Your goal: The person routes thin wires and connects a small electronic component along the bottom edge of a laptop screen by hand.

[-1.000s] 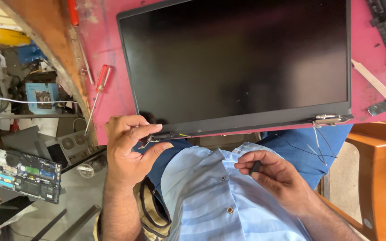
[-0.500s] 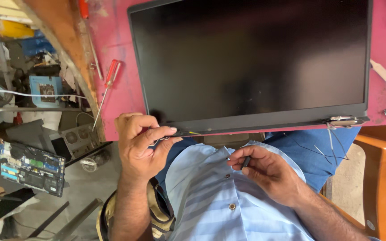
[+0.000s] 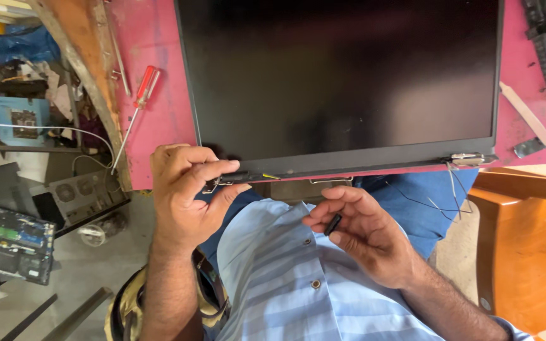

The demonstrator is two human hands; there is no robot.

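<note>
Screen panel (image 3: 342, 76), a dark laptop display, lies flat on the red bench (image 3: 159, 120), its hinge edge at 6 o'clock overhanging the lap. Nearest, the right hand (image 3: 364, 237) hovers over the striped shirt (image 3: 285, 284), its fingers curled shut around a small black piece (image 3: 332, 224), perhaps a hinge cap or a tool tip; which, I cannot tell. At 9 o'clock from it the left hand (image 3: 188, 192) pinches the panel's left hinge (image 3: 222, 182), thumb below and forefinger on top, closed tight on the metal bracket. The step in hand looks like work on that hinge, either freeing or seating it. The next move would call for the left grip to hold the bracket steady while the black piece is brought to it. Farther off, the right hinge (image 3: 469, 159) trails thin wires (image 3: 453, 189) at 3 o'clock. A red screwdriver (image 3: 135, 110) lies at 10 o'clock, and a pale stick (image 3: 526, 113) at 2 o'clock.
</note>
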